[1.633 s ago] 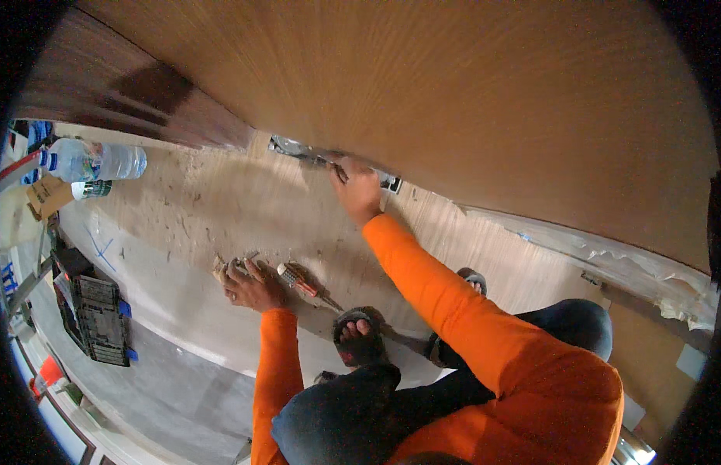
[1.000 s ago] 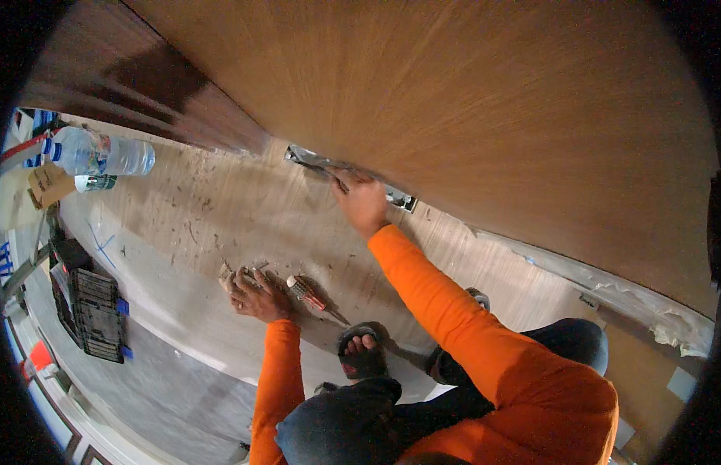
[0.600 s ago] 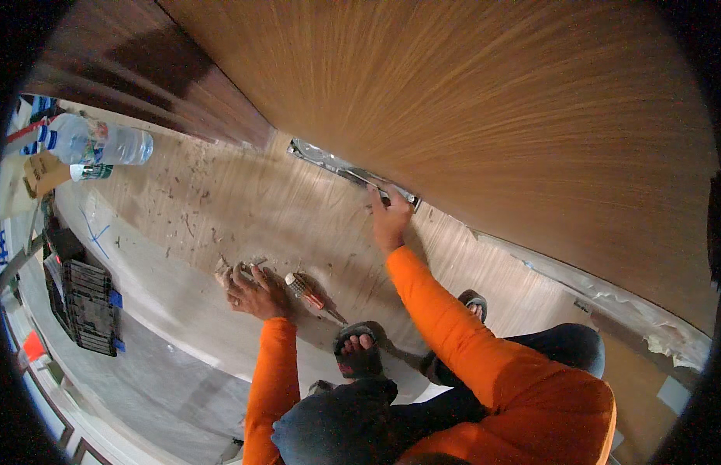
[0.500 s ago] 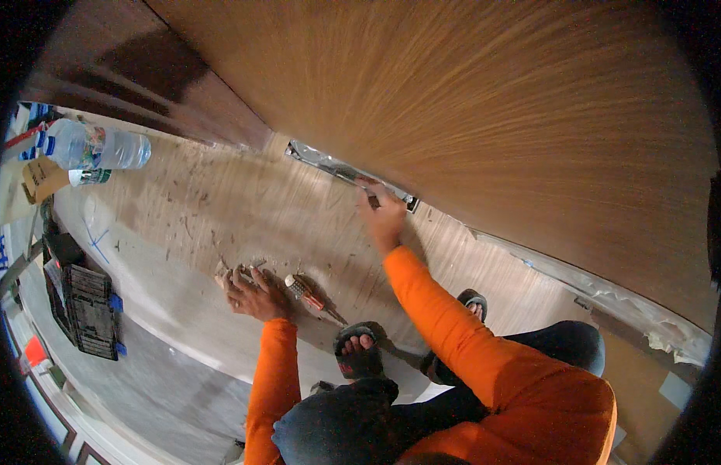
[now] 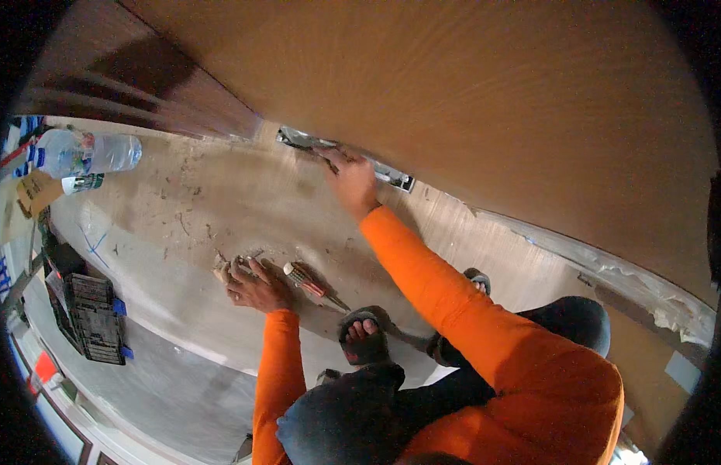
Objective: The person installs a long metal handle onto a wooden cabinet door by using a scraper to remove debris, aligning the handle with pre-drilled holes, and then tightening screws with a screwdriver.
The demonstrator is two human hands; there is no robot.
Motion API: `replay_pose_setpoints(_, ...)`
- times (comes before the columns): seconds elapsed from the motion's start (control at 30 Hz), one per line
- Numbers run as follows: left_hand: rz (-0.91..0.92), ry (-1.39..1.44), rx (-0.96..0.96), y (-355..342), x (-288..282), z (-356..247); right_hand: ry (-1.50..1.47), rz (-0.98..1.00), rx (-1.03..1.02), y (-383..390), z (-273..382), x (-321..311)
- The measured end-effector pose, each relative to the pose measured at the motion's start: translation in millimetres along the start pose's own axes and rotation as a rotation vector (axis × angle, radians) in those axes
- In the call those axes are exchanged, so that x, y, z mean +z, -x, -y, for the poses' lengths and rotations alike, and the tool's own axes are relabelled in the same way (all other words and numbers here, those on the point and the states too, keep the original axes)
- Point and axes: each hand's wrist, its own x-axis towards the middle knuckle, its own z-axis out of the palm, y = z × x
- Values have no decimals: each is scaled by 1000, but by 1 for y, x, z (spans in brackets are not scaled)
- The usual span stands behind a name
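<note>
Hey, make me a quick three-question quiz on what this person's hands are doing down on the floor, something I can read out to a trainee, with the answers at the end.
1. Multiple choice: what colour are the person's sleeves?
A) blue
B) orange
C) grey

2. True or false: the right hand is at the metal fitting set in the floor by the wooden panel.

3. Fill in the blank: in the picture, the screwdriver lies to the ____ of the left hand.

Key: 1. B, orange. 2. True. 3. Right.
</note>
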Motion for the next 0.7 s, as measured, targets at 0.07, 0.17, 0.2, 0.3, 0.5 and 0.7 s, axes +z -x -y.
replay_pose_setpoints(0.07,-47,5,28,0,2,1,27,34,26,-2,6,0)
replay_pose_setpoints(0.17,-69,-144,158,-2,10,12,51,76,50,-7,11,2)
replay_pose_setpoints(0.2,-70,-142,161,-1,13,15,54,88,56,-8,12,2)
replay_pose_setpoints(0.3,-53,-166,150,1,15,14,14,143,157,-6,8,4)
replay_pose_setpoints(0.5,-137,25,57,0,13,3,-1,-152,77,18,-23,-2)
replay_pose_setpoints(0.7,-172,-99,194,-4,16,21,-573,-238,459,51,-34,-6)
